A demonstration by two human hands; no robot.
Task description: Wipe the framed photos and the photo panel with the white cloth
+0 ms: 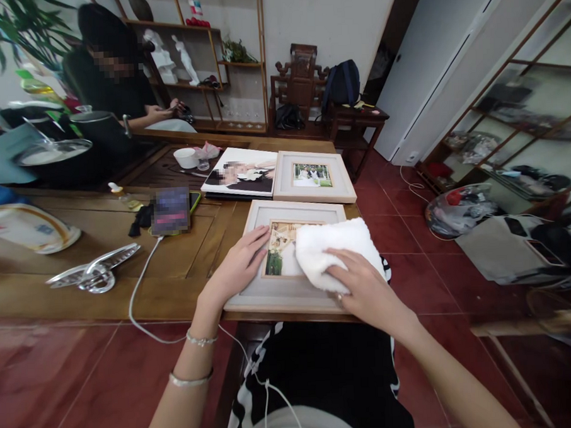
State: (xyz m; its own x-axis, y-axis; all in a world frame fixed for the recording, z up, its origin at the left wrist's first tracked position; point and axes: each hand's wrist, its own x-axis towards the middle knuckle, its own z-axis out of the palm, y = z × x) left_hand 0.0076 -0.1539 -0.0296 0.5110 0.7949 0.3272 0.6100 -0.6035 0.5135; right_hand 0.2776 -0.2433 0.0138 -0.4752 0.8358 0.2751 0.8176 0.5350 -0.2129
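Observation:
A picture frame point(244, 285) with a light wood edge and a wide pale mat lies flat at the table's near edge. Its photo point(278, 247) shows in part. My left hand point(238, 263) rests on the frame's left side, fingers stretched out towards the photo. In my right hand point(359, 283) is a white fluffy cloth point(334, 246), bunched under the fingers and pressed on the frame. The cloth hides the right part of the photo and the frame's right side.
Behind lie a second frame point(284, 176) and a white photo album point(226, 163). To the left are a phone point(170, 209) on a white cable point(140, 286), a shiny metal ornament point(96, 269) and a blue-white package point(23, 219). A person point(109, 76) sits across the table.

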